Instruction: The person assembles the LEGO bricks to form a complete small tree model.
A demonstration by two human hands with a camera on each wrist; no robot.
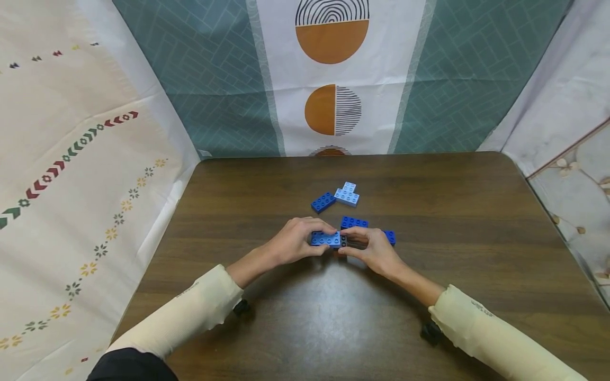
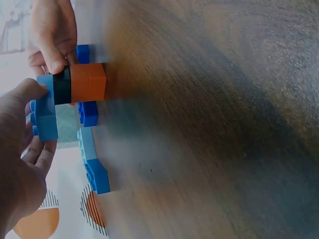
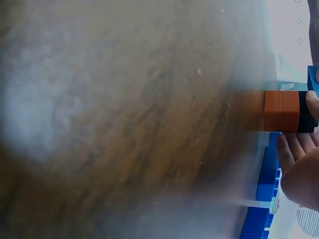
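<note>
My left hand (image 1: pixel 296 241) grips a light blue brick (image 1: pixel 326 238) between thumb and fingers, its studs facing up. That brick overhangs to the left from the top of a small stack. Directly under it comes a black brick (image 2: pixel 62 87), and below that orange bricks (image 2: pixel 88 83) stand on the table. With thumb and fingers on opposite sides, my right hand (image 1: pixel 374 251) holds the stack at the black brick. In the right wrist view, the right thumb lies against the black brick while the fingers are behind it.
Just behind the hands lie a blue brick (image 1: pixel 354 222) and another blue brick (image 1: pixel 391 237), partly hidden by the right hand. Farther back are a dark blue brick (image 1: pixel 323 202) and light blue bricks (image 1: pixel 347 196). The wooden table (image 1: pixel 457 211) ends at a hanging cloth (image 1: pixel 229 106).
</note>
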